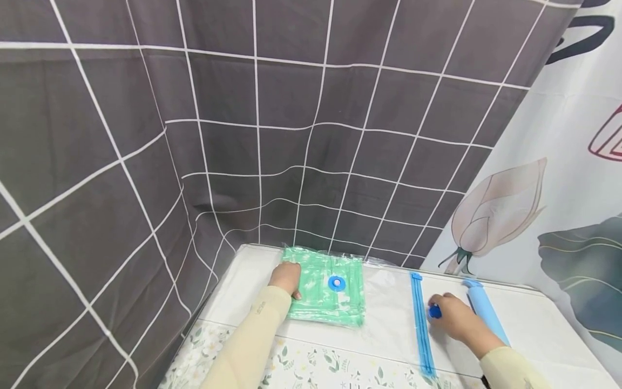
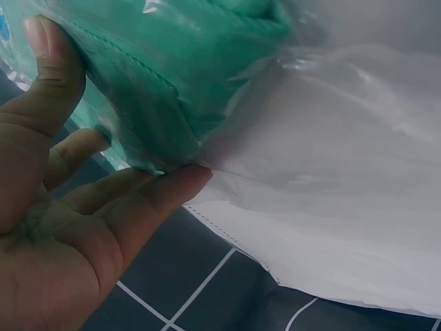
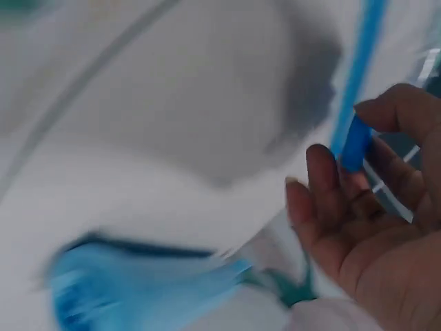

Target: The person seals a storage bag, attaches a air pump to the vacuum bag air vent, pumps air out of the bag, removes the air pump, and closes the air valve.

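A clear plastic vacuum storage bag (image 1: 323, 312) lies flat on the table with folded green cloth (image 1: 316, 270) inside. On its top sits a round blue valve (image 1: 337, 283). A blue zip seal (image 1: 420, 327) runs along the bag's right end. My left hand (image 1: 286, 278) touches the bag's left side; in the left wrist view its fingers (image 2: 155, 200) reach the edge, with the thumb apart from them. Near the zip seal, my right hand (image 1: 454, 315) pinches a small blue cap (image 3: 356, 145) between thumb and finger.
A light blue cylindrical hand pump (image 1: 487, 313) lies just right of my right hand. The white tabletop (image 1: 544, 335) has a floral-printed strip (image 1: 316, 362) along the front. Dark gridded cloth (image 1: 291, 151) hangs behind and at left; a flower-printed curtain (image 1: 515, 129) hangs at right.
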The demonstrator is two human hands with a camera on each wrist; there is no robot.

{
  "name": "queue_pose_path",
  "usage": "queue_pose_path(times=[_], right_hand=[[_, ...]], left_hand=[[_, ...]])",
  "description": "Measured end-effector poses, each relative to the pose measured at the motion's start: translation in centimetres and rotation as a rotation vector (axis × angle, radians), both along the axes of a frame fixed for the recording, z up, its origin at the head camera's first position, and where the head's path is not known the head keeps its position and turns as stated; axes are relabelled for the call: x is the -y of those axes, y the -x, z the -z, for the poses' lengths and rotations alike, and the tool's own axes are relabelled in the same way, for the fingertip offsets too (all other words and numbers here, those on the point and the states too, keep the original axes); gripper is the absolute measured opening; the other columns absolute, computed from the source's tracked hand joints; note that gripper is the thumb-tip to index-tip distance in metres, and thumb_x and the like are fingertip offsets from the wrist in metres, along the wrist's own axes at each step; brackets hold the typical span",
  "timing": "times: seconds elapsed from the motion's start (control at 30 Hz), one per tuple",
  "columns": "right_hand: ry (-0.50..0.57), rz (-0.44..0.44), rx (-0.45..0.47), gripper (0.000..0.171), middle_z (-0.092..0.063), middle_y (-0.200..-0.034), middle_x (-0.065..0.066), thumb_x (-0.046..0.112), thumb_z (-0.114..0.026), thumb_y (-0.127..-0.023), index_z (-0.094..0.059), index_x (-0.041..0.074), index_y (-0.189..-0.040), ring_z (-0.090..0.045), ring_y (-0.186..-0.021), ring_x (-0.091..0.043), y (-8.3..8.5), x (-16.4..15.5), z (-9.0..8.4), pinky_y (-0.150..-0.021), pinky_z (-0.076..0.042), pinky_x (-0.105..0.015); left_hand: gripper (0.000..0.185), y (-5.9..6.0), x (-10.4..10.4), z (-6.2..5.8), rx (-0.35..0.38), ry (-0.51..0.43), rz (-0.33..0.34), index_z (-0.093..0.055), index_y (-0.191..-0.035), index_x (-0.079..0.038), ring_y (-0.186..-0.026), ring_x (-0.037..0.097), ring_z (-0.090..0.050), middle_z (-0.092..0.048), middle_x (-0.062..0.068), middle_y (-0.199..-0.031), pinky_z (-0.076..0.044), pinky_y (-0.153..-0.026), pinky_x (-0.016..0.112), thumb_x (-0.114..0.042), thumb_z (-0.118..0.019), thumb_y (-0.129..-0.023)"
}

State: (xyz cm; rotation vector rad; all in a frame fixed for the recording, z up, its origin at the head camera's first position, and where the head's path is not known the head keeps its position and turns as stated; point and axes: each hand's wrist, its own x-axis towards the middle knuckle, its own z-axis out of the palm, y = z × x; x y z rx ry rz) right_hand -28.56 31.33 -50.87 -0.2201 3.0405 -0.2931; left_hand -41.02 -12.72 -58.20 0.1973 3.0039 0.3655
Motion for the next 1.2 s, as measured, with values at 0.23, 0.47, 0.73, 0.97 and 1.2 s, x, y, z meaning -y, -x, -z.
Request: queue_pose_path(times=[0.23,0.47,0.73,0.97,1.2], right_hand=[[0.166,-0.141,-0.142,0.051,-0.073,-0.124,-0.028,0.000,-0.088,-0.085,-0.071,-0.010,-0.132,-0.078,-0.110,-0.042,2.3,7.1,-1.5,-0.100,-0.069,-0.060],[0.171,-0.223,-0.183,0.049,-0.075,-0.120,-0.024,-0.004,-0.090,-0.080,-0.072,-0.008,-0.125,-0.077,-0.106,-0.035,5.1,15.4,-0.4,-0.101,-0.069,-0.054],[0.094,-0.262,-0.192,0.047,-0.076,-0.119,-0.021,-0.008,-0.090,-0.081,-0.074,-0.005,-0.126,-0.077,-0.106,-0.034,6.7,20.9,0.3,-0.101,-0.069,-0.052],[0.129,-0.285,-0.148,0.046,-0.076,-0.125,-0.020,0.006,-0.090,-0.093,-0.070,-0.003,-0.134,-0.076,-0.102,-0.031,7.5,21.3,1.1,-0.096,-0.069,-0.054],[0.071,-0.439,-0.275,0.033,-0.075,-0.108,-0.009,0.015,-0.095,-0.093,-0.077,0.009,-0.120,-0.078,-0.097,-0.029,9.9,20.4,5.2,-0.085,-0.071,-0.050]], left_hand=[[0.098,-0.1,-0.1,0.0,-0.015,0.018,0.002,-0.075,-0.141,0.003,-0.133,0.049,-0.074,-0.076,0.029,-0.143,-0.061,-0.121,0.058,-0.032,-0.102,-0.054],[0.101,0.3,0.2,0.6,-0.043,0.062,0.021,-0.076,-0.140,0.000,-0.131,0.044,-0.076,-0.079,0.024,-0.141,-0.062,-0.119,0.055,-0.041,-0.100,-0.051],[0.096,-0.6,0.1,-0.3,-0.019,-0.015,-0.019,-0.075,-0.141,0.002,-0.126,0.046,-0.076,-0.077,0.027,-0.141,-0.064,-0.116,0.055,-0.033,-0.102,-0.055],[0.091,-1.4,0.1,-1.2,-0.035,0.000,0.001,-0.079,-0.133,0.000,-0.118,0.041,-0.078,-0.080,0.025,-0.134,-0.066,-0.112,0.051,-0.038,-0.101,-0.054],[0.083,-4.8,-0.5,-6.1,-0.011,-0.008,-0.018,-0.079,-0.129,0.004,-0.116,0.043,-0.079,-0.082,0.026,-0.129,-0.067,-0.111,0.052,-0.030,-0.101,-0.057]])
